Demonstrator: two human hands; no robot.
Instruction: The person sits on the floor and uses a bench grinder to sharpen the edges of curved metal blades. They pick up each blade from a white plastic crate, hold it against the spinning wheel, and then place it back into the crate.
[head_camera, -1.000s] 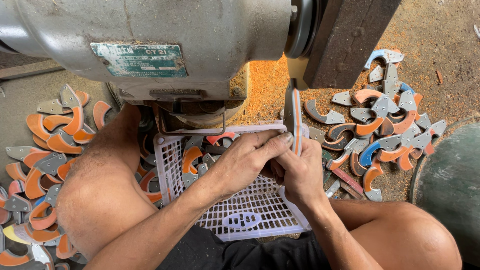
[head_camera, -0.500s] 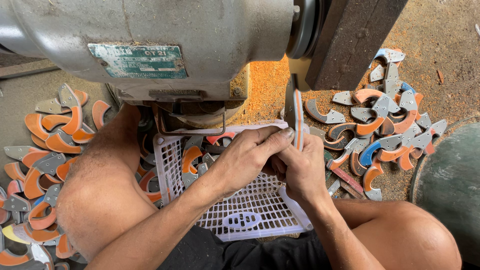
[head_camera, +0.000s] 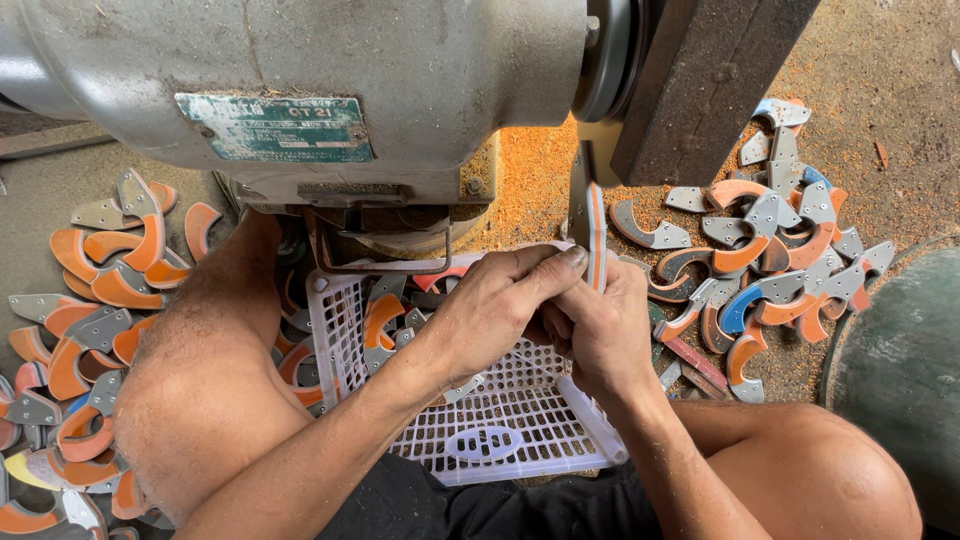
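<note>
Pinching together, the left hand (head_camera: 490, 305) and right hand (head_camera: 600, 335) grasp a thin orange-edged curved piece (head_camera: 594, 235) above the white basket (head_camera: 500, 440), likely so its upper end meets the grinding wheel (head_camera: 705, 85). Its long axis stands near upright, top toward the machine.

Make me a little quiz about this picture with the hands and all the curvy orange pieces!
1. True or false: both hands, left hand and right hand, pinch one thin orange-and-grey piece.
2. What lies under the hands? A) white plastic basket B) metal bucket C) cardboard box
3. Fill in: the piece is held up toward the big grey ____.

Key: 1 true; 2 A; 3 machine.
</note>
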